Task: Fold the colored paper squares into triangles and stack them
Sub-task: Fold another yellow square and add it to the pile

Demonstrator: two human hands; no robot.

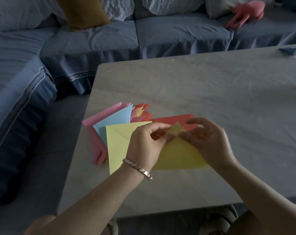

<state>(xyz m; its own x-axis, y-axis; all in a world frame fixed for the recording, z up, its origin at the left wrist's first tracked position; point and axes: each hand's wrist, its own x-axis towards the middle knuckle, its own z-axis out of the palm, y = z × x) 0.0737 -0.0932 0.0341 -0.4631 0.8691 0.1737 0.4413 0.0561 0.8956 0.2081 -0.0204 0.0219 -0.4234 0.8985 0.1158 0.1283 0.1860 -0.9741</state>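
A yellow paper (179, 153) lies folded into a triangle on the white table (211, 92), its tip pointing away from me. My left hand (145, 146) pinches the paper just left of that tip. My right hand (206, 139) pinches it just right of the tip. To the left sits a fanned stack of folded triangles (115, 119), with a pale yellow one (118, 143) on top, then light blue and pink. A red-orange paper (171, 120) lies beyond my fingers, partly hidden by them.
A blue covered sofa (93, 41) wraps the table's far and left sides, with a mustard cushion (82, 12) and a pink soft toy (245, 12) on it. A small blue object (290, 50) sits at the table's far right corner. The stack overhangs near the table's left edge.
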